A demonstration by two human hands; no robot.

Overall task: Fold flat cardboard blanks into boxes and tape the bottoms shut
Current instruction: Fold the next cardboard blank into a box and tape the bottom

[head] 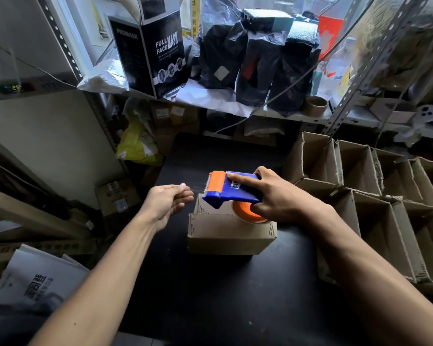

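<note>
Cardboard, brown and folded into a small box (231,233), sits near the middle of the black bench (210,295) with its closed flaps facing up. We hold a blue and orange plastic tape dispenser (229,189) in our right hand (278,198), fingers wrapped over its body and the index finger laid along the top; the orange roll rests just above the box's top face, towards its right side. The dispenser's long axis runs left to right across the box, with the toothed orange end pointing at our left hand (166,201). That hand hovers just left of the box's far left corner, holding nothing we can make out, fingers loosely curled and thumb near the fingertips, as if ready to take the tape end, though we cannot see any tape. Finished open cardboard boxes (375,186) stand in rows along the bench's right edge.
</note>
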